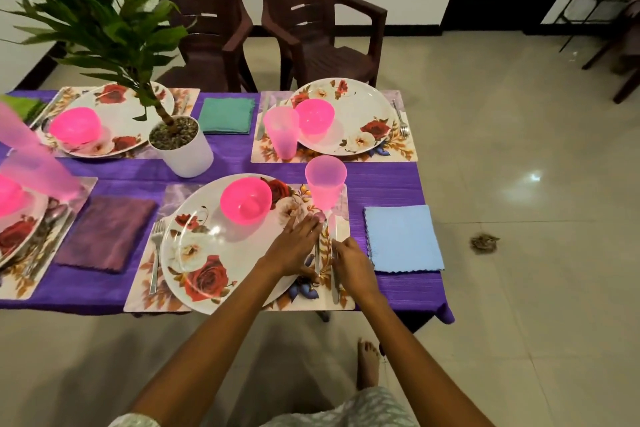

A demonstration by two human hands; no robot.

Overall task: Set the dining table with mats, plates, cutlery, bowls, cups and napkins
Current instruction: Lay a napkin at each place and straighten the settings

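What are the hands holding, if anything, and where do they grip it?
The right hand pinches the knife partway along its length, beside the near plate. The left hand rests flat on that plate's edge, fingers straight, holding nothing.

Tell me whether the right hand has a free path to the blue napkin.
Probably yes: the right hand pinches the knife just beside the blue napkin, with only bare tablecloth between them.
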